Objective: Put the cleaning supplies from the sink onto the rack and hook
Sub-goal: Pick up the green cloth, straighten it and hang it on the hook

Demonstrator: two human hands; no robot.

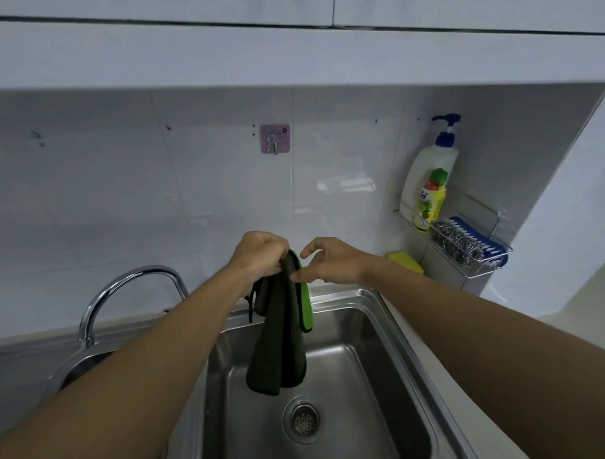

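A dark green cloth [281,340] with a bright green edge hangs over the steel sink [397,332]. My left hand [257,253] is closed on its top end and holds it up. Just to the right, my right hand [333,262] has its fingers spread, with a fingertip touching the cloth's upper edge. A pink sticker hook [275,139] is on the tiled wall above the hands, with nothing hanging on it. The wire rack [466,239] on the right wall holds a white pump bottle [432,159], a yellow dish soap bottle [430,200], a steel scourer [457,239] and a blue brush [483,236].
A curved chrome tap [124,287] stands at the sink's left. A yellow sponge [407,261] lies on the counter corner below the rack. The sink drain [302,420] is visible in the basin. White cabinets overhang the wall above.
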